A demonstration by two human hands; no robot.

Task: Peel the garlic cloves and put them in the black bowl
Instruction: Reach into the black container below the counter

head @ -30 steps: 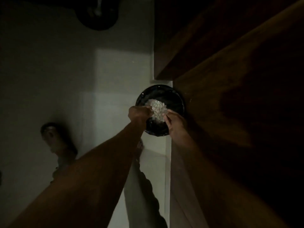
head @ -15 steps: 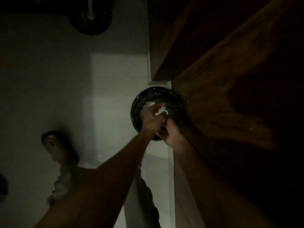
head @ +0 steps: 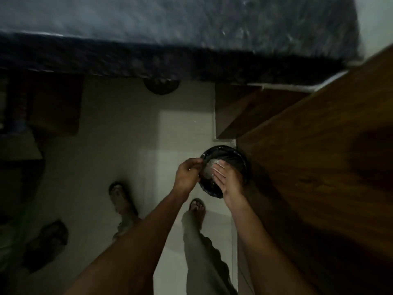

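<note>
Both hands [head: 209, 177] over black bowl [head: 238, 160]

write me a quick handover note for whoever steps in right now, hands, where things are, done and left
Left hand: fingers curled at the near-left rim of the black bowl; whether it grips the rim or a bit of peel is too dark to tell.
Right hand: fingers straight, lying over the bowl's near side, holding nothing visible.
The bowl sits by the edge of the wooden counter, above the floor, with a pale heap of garlic inside.
Done: garlic is in the bowl.
Left: cannot tell how many cloves remain unpeeled.
</note>
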